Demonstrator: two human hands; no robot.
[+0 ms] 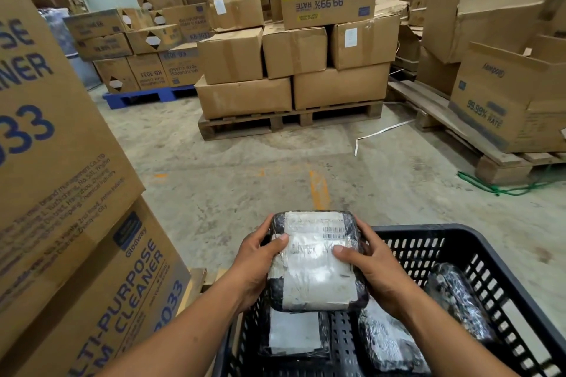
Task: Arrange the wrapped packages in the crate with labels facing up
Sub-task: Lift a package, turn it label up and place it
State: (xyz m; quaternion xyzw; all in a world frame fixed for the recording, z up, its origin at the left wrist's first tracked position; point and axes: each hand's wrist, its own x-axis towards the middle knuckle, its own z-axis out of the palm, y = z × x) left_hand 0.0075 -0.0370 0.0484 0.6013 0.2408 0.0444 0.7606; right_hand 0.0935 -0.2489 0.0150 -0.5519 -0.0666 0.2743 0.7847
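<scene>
- Both hands, left hand and right hand, clamp the wrapped package by its long sides
- It's above the black crate, label up, long axis pointing away from the person
- Three other packages lie inside

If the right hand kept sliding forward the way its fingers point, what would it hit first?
Its fingers already press the black-wrapped package with the white label, so the right hand meets that at once. Past it lies the left hand on the opposite side, though depth is hard to judge.
</scene>
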